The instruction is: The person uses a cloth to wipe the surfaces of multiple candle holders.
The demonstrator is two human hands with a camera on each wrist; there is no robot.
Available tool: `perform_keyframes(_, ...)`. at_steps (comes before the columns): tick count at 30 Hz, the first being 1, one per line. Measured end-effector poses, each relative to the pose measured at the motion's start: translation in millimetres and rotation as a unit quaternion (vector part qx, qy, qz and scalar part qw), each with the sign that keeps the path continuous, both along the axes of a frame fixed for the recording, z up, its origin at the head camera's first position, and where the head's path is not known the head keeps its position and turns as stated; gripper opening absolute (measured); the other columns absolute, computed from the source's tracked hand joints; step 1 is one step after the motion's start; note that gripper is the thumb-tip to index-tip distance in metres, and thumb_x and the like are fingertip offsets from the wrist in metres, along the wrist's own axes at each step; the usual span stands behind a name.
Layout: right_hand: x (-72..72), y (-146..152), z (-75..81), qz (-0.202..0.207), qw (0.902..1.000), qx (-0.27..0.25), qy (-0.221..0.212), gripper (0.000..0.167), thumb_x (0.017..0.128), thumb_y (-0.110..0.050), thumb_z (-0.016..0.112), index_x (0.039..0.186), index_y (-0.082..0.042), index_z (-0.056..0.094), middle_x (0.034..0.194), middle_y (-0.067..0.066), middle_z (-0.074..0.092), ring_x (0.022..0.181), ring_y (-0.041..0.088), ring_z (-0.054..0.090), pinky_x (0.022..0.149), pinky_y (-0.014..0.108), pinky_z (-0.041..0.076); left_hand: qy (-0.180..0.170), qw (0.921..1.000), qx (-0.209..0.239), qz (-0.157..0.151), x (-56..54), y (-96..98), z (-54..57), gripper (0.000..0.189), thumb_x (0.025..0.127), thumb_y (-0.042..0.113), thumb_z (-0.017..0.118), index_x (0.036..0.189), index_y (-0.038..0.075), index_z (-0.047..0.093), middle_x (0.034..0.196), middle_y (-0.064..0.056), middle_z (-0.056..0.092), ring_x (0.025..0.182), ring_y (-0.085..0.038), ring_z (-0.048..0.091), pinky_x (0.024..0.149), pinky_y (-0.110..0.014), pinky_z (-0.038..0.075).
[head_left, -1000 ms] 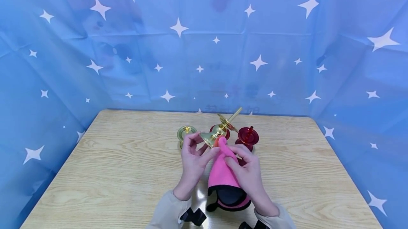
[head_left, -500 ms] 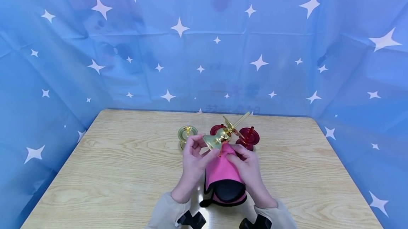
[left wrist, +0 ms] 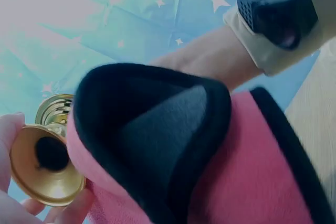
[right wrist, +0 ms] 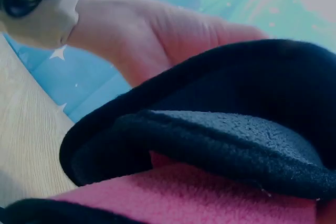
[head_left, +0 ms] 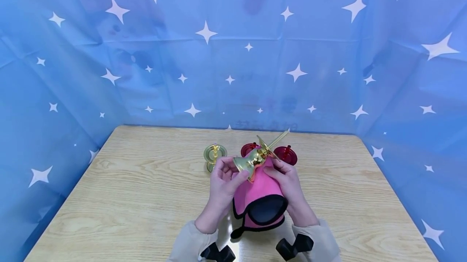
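Observation:
My left hand (head_left: pixel 220 187) pinches the flared base of a gold candlestick (head_left: pixel 251 161), which is tilted with its spike pointing up and right. In the left wrist view, the hollow underside of the candlestick (left wrist: pixel 58 187) faces the camera beside my fingers (left wrist: pixel 76 208). My right hand (head_left: pixel 293 187) grips a pink fleecy cloth (head_left: pixel 260 185) with black edging and presses it against the candlestick's underside and right side. Its loose end hangs towards me in an open fold showing a dark grey lining. The right wrist view shows mostly this cloth (right wrist: pixel 210 192), which hides my right fingertips there.
Behind my left hand stands another gold candlestick (head_left: pixel 215 153). Two red candlesticks (head_left: pixel 287 155) stand behind the cloth, partly covered. All are on a wood-grain table (head_left: pixel 146 197); a blue star-patterned curtain (head_left: pixel 233 59) surrounds its back and sides.
The cloth's top has gone from a twisted tip in front of the candlestick to spread behind it. My right hand has shifted slightly right; the candlestick has moved a little right and down.

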State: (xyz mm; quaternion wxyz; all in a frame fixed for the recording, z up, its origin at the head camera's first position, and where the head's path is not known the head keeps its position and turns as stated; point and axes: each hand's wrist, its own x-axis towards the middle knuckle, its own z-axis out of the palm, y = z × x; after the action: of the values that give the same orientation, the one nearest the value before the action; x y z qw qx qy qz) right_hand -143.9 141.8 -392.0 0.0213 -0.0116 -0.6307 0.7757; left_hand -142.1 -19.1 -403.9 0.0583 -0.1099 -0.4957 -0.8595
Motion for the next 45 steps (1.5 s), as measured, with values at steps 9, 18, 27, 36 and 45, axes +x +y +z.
perform_keyframes(9, 17.9, -6.2, 6.2, 0.012, 0.9993, 0.032, 0.013, 0.033, 0.085, 0.002, 0.060, 0.091, -0.028, 0.072, 0.090, -0.003, 0.067, 0.082, 0.010, 0.061, 0.071, 0.022, 0.050, 0.022, 0.9970, 0.020, 0.072, -4.7, 1.6, 0.1, 0.051, 0.073, 0.014, 0.080, 0.108, 0.001, 0.045, 0.099, -0.004, 0.052, 0.091, -0.013, 0.054, 0.073, -0.020, 0.048)
perform_keyframes(18, 26.2, -25.3, 2.0, -0.061, 0.9956, 0.032, 0.063, 0.031, 0.081, 0.010, 0.059, 0.098, -0.013, 0.070, 0.089, -0.003, 0.066, 0.080, 0.006, 0.060, 0.070, 0.020, 0.050, -0.015, 0.9954, 0.035, 0.088, -4.6, 8.4, 0.9, 0.048, 0.076, 0.002, 0.072, 0.113, -0.003, 0.042, 0.103, -0.005, 0.053, 0.099, -0.015, 0.053, 0.080, -0.023, 0.047)
perform_keyframes(27, 24.9, -20.3, -0.8, -0.074, 0.9797, 0.105, 0.154, 0.020, 0.078, 0.014, 0.062, 0.097, 0.012, 0.064, 0.089, -0.004, 0.066, 0.076, 0.007, 0.061, 0.063, 0.020, 0.051, -0.020, 0.9987, 0.006, 0.047, -5.9, 5.9, 1.0, 0.053, 0.071, -0.009, 0.065, 0.115, -0.011, 0.037, 0.104, -0.005, 0.056, 0.097, -0.015, 0.055, 0.080, -0.023, 0.047)
perform_keyframes(36, 21.5, -15.6, 0.5, -0.068, 0.9566, 0.149, 0.241, 0.019, 0.074, 0.018, 0.061, 0.092, 0.011, 0.066, 0.089, -0.004, 0.066, 0.082, 0.006, 0.061, 0.068, 0.015, 0.049, 0.000, 0.9984, -0.053, 0.022, -9.2, -0.6, 0.3, 0.045, 0.068, -0.010, 0.062, 0.109, -0.016, 0.046, 0.105, -0.006, 0.055, 0.091, -0.013, 0.055, 0.076, -0.021, 0.047)
perform_keyframes(45, 19.0, -13.2, 0.6, -0.060, 0.9381, 0.185, 0.287, 0.025, 0.072, 0.021, 0.059, 0.091, 0.007, 0.068, 0.091, 0.008, 0.066, 0.087, 0.006, 0.059, 0.072, 0.014, 0.048, 0.010, 0.9967, -0.079, 0.014, -8.7, -4.2, 1.2, 0.040, 0.067, -0.013, 0.062, 0.103, -0.013, 0.045, 0.108, -0.011, 0.052, 0.096, -0.015, 0.056, 0.077, -0.024, 0.050)
